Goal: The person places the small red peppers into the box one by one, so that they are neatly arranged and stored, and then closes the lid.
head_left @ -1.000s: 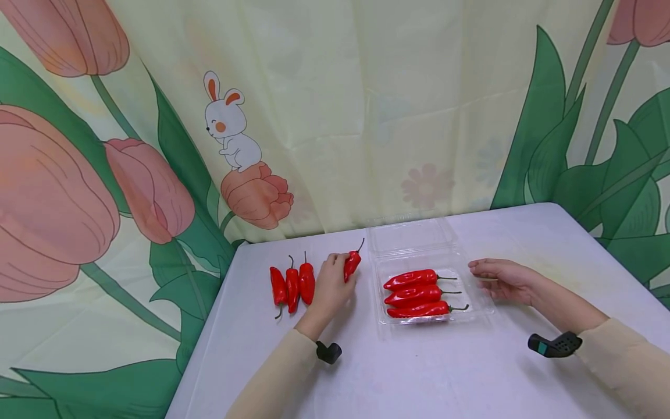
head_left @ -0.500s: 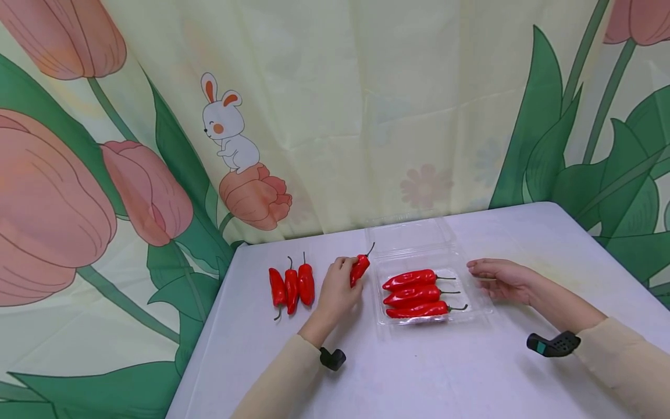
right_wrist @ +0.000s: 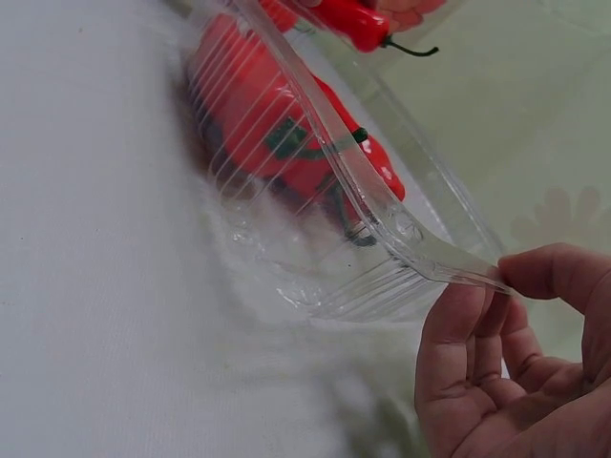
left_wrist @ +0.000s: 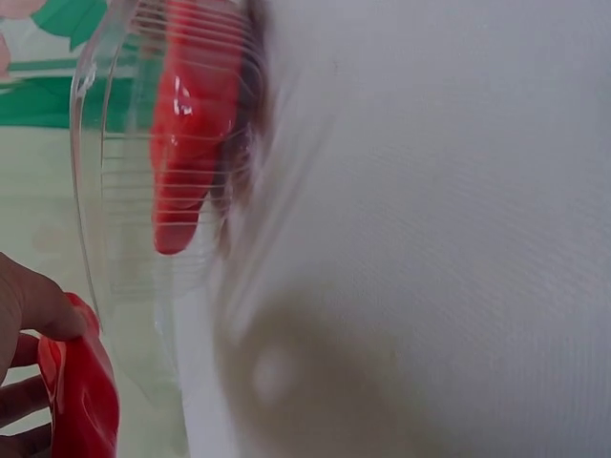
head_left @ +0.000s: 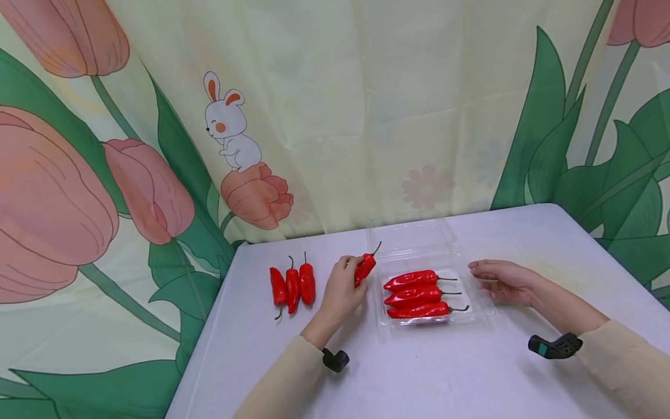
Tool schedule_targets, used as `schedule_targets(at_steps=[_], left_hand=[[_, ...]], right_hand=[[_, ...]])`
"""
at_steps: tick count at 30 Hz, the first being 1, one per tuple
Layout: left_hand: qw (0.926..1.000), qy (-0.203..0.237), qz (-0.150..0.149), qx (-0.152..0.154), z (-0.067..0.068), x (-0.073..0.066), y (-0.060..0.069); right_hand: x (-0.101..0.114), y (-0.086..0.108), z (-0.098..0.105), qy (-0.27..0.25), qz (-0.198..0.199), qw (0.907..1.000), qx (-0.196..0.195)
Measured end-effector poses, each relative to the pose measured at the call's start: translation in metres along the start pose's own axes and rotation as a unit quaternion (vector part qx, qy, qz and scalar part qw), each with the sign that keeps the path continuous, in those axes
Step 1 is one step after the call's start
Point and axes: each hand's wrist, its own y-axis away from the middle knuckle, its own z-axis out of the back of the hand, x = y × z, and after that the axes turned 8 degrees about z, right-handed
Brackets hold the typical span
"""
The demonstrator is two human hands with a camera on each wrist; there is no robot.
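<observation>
My left hand grips a red pepper, stem up, just left of a clear plastic box. In the left wrist view the thumb and fingers of the left hand pinch the pepper beside the box wall. Three red peppers lie side by side in the box, stems to the right. At the box's right edge is my right hand; the right wrist view shows the right hand pinching the rim between thumb and fingers.
Three more red peppers lie on the white table at the left. The box's open lid lies toward the back edge, before a curtain printed with tulips and a rabbit.
The left hand has moved right with its pepper, from near the loose peppers to the box's left edge. The right hand has stayed at the box.
</observation>
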Motion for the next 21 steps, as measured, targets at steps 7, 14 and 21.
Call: schedule_targets(at_steps=[7,14,21], left_hand=[[0.9998,0.001,-0.017,0.006,-0.002,-0.006,0.003],[0.9982,-0.007,-0.059,0.005,-0.002,-0.013,0.002],[0.9971,0.008,-0.067,0.034,-0.002,-0.021,0.002]], right_hand=[[-0.001,0.001,-0.001,0.001,0.003,1.0000,0.000],[-0.001,0.001,-0.001,0.001,0.003,1.0000,-0.006],[0.000,0.001,-0.001,0.003,0.002,1.0000,-0.004]])
